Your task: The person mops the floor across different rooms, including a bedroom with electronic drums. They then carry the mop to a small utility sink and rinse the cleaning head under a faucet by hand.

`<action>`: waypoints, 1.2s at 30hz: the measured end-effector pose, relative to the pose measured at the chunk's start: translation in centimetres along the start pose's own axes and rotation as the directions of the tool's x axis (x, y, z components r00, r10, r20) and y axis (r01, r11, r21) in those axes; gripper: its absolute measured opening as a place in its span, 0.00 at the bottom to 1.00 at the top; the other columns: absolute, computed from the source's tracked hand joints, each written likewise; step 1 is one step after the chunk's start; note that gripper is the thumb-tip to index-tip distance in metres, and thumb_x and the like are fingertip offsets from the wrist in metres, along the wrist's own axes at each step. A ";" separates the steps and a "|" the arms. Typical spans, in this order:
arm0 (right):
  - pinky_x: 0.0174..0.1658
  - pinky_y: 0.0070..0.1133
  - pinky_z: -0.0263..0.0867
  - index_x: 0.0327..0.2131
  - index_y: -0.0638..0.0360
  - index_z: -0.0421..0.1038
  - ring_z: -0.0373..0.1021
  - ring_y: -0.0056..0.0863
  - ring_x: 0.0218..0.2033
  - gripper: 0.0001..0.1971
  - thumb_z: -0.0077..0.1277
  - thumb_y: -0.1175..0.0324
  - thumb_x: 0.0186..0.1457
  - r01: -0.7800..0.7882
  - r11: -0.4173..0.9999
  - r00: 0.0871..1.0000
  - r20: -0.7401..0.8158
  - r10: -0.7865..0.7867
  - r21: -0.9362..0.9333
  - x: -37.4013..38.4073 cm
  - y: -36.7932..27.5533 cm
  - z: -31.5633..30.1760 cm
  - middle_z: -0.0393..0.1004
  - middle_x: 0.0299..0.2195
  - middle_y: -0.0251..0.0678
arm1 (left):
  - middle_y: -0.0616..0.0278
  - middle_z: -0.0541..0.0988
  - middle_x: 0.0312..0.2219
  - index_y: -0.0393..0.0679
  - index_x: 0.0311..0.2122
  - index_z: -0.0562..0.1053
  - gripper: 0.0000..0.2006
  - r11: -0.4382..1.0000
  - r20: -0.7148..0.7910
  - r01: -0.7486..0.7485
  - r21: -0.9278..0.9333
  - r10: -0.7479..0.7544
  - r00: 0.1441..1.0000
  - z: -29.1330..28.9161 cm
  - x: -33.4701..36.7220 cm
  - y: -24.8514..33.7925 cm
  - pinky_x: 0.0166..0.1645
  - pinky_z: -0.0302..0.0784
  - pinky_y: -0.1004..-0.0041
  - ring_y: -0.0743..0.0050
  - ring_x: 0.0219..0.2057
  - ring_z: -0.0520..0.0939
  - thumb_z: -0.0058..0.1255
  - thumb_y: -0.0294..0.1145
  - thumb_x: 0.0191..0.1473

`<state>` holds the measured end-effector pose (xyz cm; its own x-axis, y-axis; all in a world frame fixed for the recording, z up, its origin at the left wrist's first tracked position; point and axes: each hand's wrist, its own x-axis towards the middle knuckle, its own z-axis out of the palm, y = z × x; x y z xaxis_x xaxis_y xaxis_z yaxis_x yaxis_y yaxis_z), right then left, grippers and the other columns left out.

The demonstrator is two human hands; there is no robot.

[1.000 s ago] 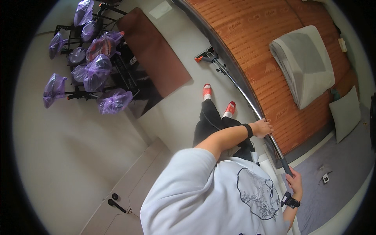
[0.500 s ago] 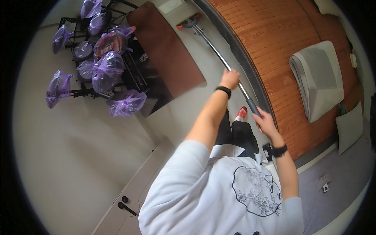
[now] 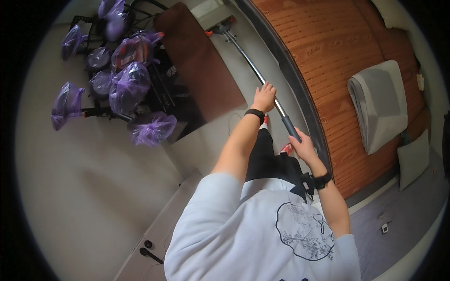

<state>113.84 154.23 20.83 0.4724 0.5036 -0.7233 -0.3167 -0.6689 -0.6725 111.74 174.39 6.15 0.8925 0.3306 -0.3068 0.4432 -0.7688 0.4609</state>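
A long-handled mop slants across the floor, with a silver pole and a dark grey grip at its near end. Midway along the pole my left hand is closed around it. My right hand grasps the grey grip lower down, close to the bed's edge. Far away, the mop's wide head, with orange-red ends, rests on the floor between the bed and a brown panel. Its underside is hidden.
The bed with a brown woven mat and folded grey blanket borders the right. At left stands a drum kit wrapped in purple plastic bags, beside the brown panel. A door is at lower left.
Both hands and the pole have shifted left and slightly nearer to me. The mop head has moved a little left. A second red shoe now shows beneath my left wrist.
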 end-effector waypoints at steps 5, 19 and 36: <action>0.13 0.15 0.55 0.46 0.56 0.64 0.58 0.12 0.11 0.20 0.49 0.66 0.48 0.061 0.995 0.998 -0.023 -0.062 -0.073 -6.2 1.6 -3.7 0.64 0.15 0.26 | 0.55 0.64 0.46 0.42 0.39 0.65 0.14 0.981 0.106 -0.168 0.096 0.158 0.982 0.8 -3.4 5.4 0.53 0.53 0.45 0.58 0.55 0.57 0.43 0.26 0.42; 0.18 0.12 0.52 0.49 0.62 0.61 0.54 0.10 0.15 0.26 0.49 0.73 0.42 -0.219 0.972 0.970 -0.122 0.208 -0.082 -36.2 20.3 -17.4 0.63 0.18 0.23 | 0.56 0.70 0.37 0.46 0.40 0.63 0.17 0.702 0.525 -0.669 -0.244 0.676 0.517 14.8 -21.8 30.4 0.47 0.59 0.50 0.58 0.42 0.71 0.45 0.41 0.45; 0.17 0.10 0.53 0.48 0.64 0.62 0.58 0.09 0.16 0.23 0.50 0.75 0.45 -0.197 0.923 0.953 -0.156 0.259 0.329 -38.9 32.5 -12.2 0.66 0.21 0.23 | 0.58 0.76 0.26 0.45 0.28 0.73 0.10 0.705 0.691 -0.678 -0.209 0.597 0.407 21.6 -25.2 30.3 0.35 0.71 0.61 0.58 0.31 0.77 0.49 0.37 0.38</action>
<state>95.25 106.22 29.02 0.4966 0.2217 -0.8392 -0.6564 -0.5367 -0.5303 100.83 130.95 9.81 0.5704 -0.7024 -0.4258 -0.2752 -0.6519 0.7067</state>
